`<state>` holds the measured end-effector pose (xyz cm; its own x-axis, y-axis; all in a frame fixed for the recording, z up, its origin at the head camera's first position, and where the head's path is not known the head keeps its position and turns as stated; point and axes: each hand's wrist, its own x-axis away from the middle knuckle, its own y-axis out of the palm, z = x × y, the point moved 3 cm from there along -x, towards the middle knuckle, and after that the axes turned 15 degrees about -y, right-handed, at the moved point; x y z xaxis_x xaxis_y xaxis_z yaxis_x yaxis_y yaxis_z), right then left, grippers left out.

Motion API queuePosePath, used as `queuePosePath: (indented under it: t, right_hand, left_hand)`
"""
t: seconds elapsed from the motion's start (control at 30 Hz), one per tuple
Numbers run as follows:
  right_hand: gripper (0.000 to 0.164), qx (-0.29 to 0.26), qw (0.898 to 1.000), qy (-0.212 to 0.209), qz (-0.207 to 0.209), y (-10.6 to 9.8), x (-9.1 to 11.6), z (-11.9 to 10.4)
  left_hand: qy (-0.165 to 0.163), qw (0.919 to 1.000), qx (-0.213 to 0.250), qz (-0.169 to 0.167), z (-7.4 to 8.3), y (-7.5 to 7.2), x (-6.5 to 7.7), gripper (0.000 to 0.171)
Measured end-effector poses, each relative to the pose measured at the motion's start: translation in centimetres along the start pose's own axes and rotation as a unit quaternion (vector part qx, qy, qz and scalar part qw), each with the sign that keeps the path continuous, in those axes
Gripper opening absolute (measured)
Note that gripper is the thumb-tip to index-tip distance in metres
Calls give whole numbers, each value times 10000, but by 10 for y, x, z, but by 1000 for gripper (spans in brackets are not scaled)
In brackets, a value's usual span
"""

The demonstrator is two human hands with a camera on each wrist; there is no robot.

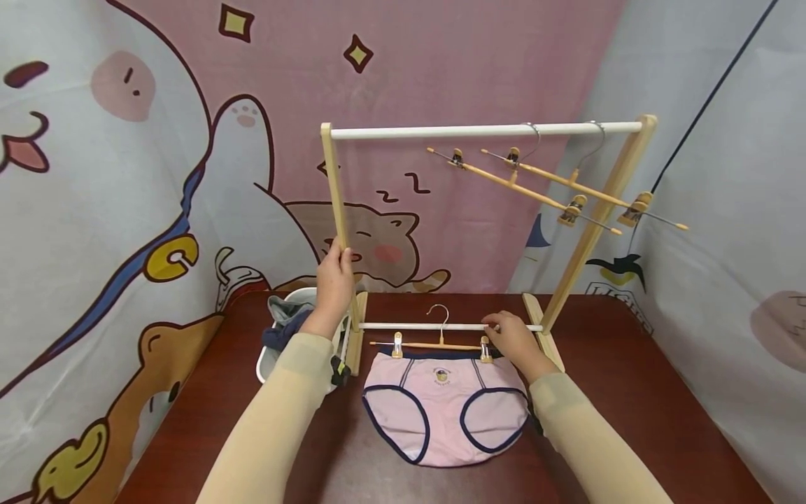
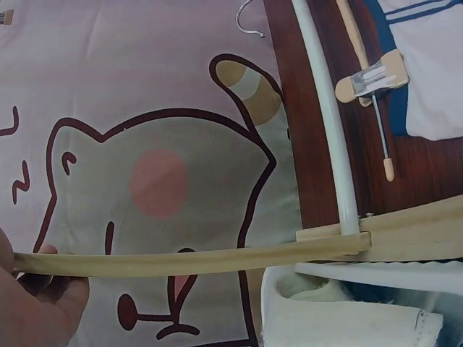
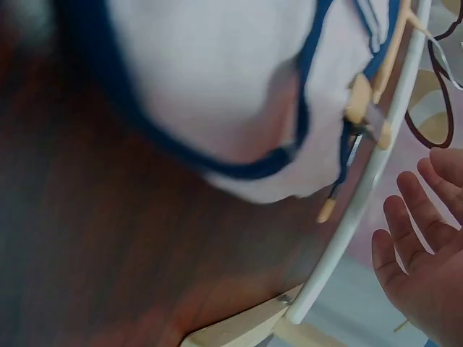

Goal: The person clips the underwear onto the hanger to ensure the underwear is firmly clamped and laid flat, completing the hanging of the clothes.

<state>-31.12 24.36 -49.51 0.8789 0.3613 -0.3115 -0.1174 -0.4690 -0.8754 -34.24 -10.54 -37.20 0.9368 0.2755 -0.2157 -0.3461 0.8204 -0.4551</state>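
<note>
Left hand (image 1: 334, 281) grips the rack (image 1: 336, 189); right hand (image 1: 513, 341) (loosely spread, empty) is near its lower bar (image 1: 409, 326). A hard pull could tip it.

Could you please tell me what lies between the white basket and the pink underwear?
The rack's left wooden foot lies between the white basket and the pink underwear; both the head and left wrist views show this.
</note>
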Motion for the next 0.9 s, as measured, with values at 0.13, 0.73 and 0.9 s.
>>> queuePosePath:
  t: [0.13,0.73,0.9]
  right_hand:
    - [22,84,9999,-2,-75,4,5,6]
    - [11,666,9932,-952,-42,29,-10,-64]
    - [12,408,9898,-1251,-541,49,-18,-99]
  left_hand:
    - [-142,9985,536,-26,-5,1,0,44]
    - [164,9899,-1250,-640,-58,62,93,32]
    - [-496,9749,-2007,-833,-89,78,108,38]
